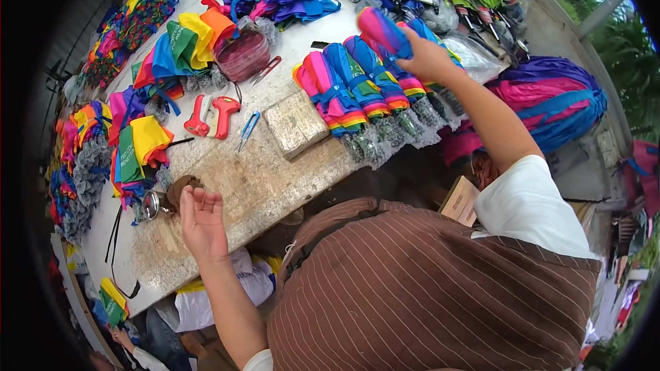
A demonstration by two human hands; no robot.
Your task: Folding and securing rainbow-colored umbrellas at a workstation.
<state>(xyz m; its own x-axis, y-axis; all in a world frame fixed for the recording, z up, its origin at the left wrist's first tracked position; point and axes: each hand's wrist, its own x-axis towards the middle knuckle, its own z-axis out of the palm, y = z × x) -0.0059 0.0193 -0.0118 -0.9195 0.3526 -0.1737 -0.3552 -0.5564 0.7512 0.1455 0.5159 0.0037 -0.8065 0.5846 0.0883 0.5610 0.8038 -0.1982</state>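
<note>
My right hand (432, 57) is closed around a rolled folding umbrella (383, 31) in pink and blue, slightly blurred, above the far end of a row. That row is several rolled rainbow umbrellas (352, 82) side by side on the table, their handle ends wrapped in clear plastic (385, 139). Over the table's near edge my left hand (204, 225) is raised with fingers stretched out and nothing in it. Beside it are a round shiny metal piece (151, 204) and a brown lump (184, 189).
On the worktable (227, 165) lie a tape-wrapped block (295, 124), blue snips (248, 129), red-and-white hand tools (212, 116) and a pink bowl (242, 57). Loose rainbow umbrellas (141, 151) pile up leftward. A big fabric bundle (550, 103) stands right. Another person's hand (122, 338) shows lower left.
</note>
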